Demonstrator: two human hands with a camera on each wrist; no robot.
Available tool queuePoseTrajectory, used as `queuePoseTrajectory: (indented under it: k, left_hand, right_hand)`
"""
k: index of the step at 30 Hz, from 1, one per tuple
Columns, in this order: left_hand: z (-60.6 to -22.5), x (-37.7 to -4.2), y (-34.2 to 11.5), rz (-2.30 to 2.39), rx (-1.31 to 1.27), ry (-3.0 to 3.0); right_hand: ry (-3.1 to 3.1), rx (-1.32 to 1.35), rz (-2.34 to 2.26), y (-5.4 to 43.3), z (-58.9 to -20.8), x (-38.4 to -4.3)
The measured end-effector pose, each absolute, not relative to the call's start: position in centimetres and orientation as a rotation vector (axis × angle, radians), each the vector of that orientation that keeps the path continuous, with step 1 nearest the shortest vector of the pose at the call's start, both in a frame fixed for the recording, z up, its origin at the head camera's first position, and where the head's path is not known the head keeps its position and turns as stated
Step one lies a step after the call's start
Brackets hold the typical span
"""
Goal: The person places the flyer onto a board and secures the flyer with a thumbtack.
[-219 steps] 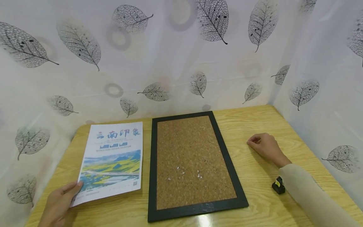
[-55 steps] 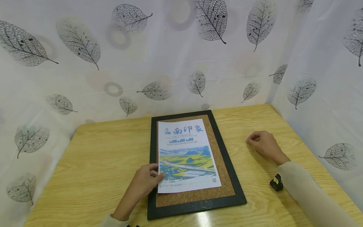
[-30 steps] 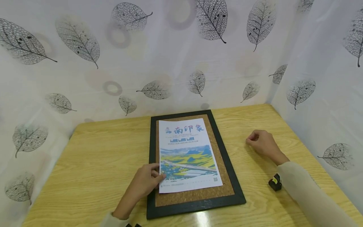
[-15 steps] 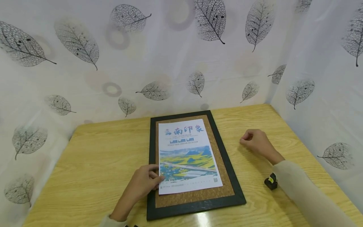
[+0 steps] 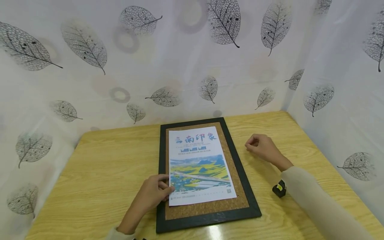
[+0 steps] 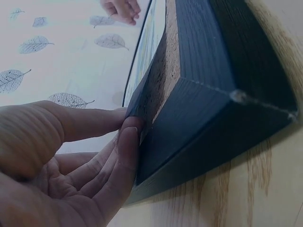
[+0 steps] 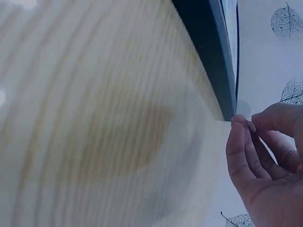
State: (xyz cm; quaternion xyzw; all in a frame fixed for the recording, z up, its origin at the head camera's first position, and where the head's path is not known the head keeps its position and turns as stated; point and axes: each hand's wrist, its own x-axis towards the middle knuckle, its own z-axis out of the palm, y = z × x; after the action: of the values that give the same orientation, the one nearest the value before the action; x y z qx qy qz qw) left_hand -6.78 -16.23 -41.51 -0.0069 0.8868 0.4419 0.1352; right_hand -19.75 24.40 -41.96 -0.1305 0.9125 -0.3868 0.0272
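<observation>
A printed poster [image 5: 199, 166] with a landscape and large characters lies over the cork board [image 5: 207, 209], which has a black frame. My left hand [image 5: 153, 191] pinches the poster's lower left edge, thumb on top and fingers beneath, beside the frame. In the left wrist view the thumb and index finger meet at the paper's edge [image 6: 142, 90], slightly lifted off the cork. My right hand [image 5: 265, 150] hovers just right of the board, thumb and fingertips pressed together. A tiny pale spot shows at those fingertips [image 7: 239, 120]; whether it is an object or a nail, I cannot tell.
Both lie on a wood-grain table [image 5: 102, 176]. A black device with a yellow mark [image 5: 279, 188] sits at the right sleeve. A leaf-patterned white curtain [image 5: 186, 60] closes off the back and sides.
The poster has gone from the table's left side onto the cork board, covering the small white bits there. Over the last half second my right hand has shifted left toward the frame.
</observation>
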Motion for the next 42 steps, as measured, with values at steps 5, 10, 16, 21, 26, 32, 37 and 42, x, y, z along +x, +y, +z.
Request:
queuePoseTrajectory:
  k: [5,10,16,21,26,32,37,42]
  left_hand:
    - [-41.5,-6.7,-16.3,1.289,-0.002,2.562]
    - [-41.5,-6.8,-16.4,1.295,0.017,2.562]
    - [-41.7,-6.8,-16.5,1.299,0.013,2.556]
    - [-41.8,-6.8,-16.6,1.301,0.017,2.556]
    - [-41.8,-6.8,-16.7,1.312,0.04,2.551]
    - [-41.8,-6.8,-16.8,1.315,0.051,2.544]
    - [-41.8,-6.8,-16.7,1.313,0.038,2.546]
    - [-41.8,-6.8,-16.7,1.314,0.035,2.546]
  right_hand:
    - [2.733,-0.392,-1.339,23.2,-41.7,-20.1]
    - [2.631,-0.359,-1.449,22.2,-41.8,-20.6]
    - [2.537,-0.302,-1.526,21.3,-41.9,-21.2]
    - [2.47,-0.29,-1.577,20.6,-42.2,-21.5]
    - [2.453,-0.283,-1.582,20.1,-42.3,-21.8]
    - [2.461,-0.272,-1.585,19.5,-42.3,-22.1]
    - [2.513,-0.272,-1.532,19.1,-42.4,-22.4]
    - [2.545,-0.295,-1.484,18.8,-42.3,-22.6]
